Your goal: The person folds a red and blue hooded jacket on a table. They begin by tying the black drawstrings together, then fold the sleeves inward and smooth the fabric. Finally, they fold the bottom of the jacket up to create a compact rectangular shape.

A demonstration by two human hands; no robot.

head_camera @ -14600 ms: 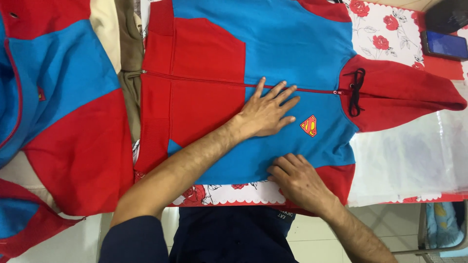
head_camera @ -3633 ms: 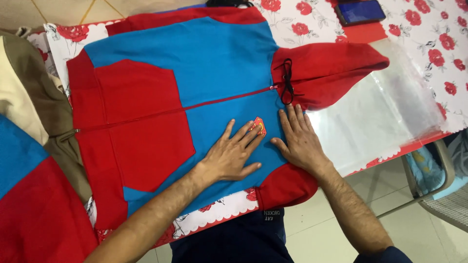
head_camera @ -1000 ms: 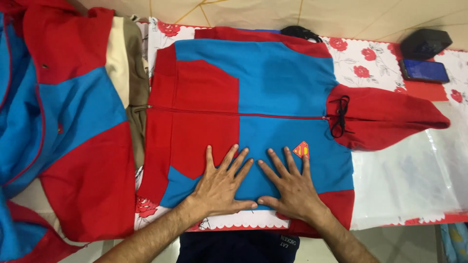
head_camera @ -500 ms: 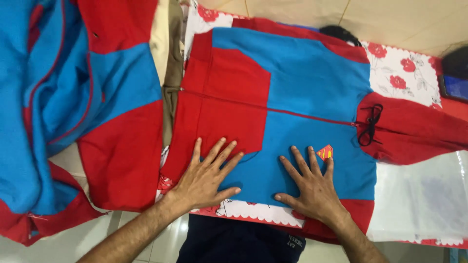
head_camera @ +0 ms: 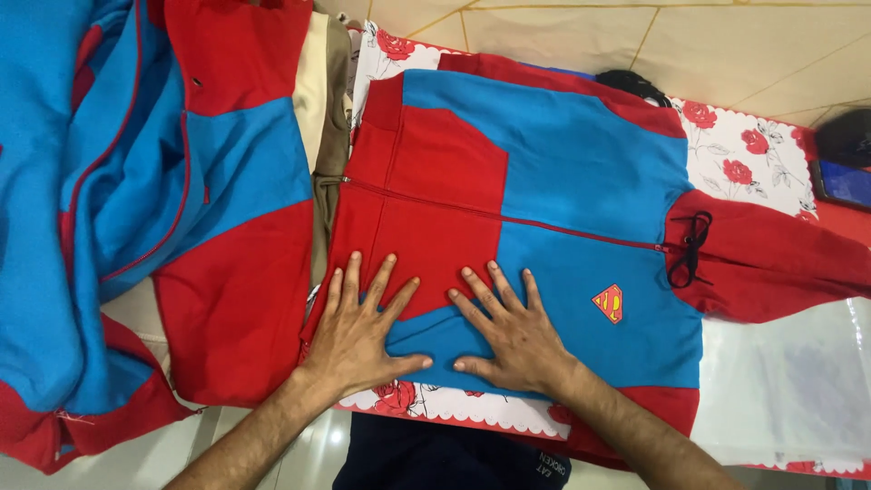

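- Under both hands lies a red and blue hoodie (head_camera: 544, 200), spread flat on the table (head_camera: 771, 154) with its zip running sideways and its red hood (head_camera: 771, 259) off to the right.
- Left hand (head_camera: 363, 331) is open, palm down, fingers spread on the red pocket panel near the hem; it grips nothing.
- Right hand (head_camera: 513, 336) is open too, pressed flat on the blue panel just beside the left hand, with a small yellow and red badge (head_camera: 610, 302) to its right.
- Compared with 0.5 seconds ago the hands sit closer together and the view has swung right, so more of the hood shows; 3.6 seconds ago both hands were up by the badge, so they have worked along toward the hem.
- My reading is that the front is being smoothed flat, and it now looks almost free of creases.
- Beyond the fingertips, a white cloth with red roses (head_camera: 735, 145) covers the table, and a clear plastic sheet (head_camera: 789, 381) lies right of the right hand.
- Left of the left hand sits a heap of more red and blue garments (head_camera: 154, 181) over some beige ones (head_camera: 319, 100).
- Past the table's far edge runs a cream tiled surface (head_camera: 562, 36); a dark phone (head_camera: 844, 181) rests at the far right.
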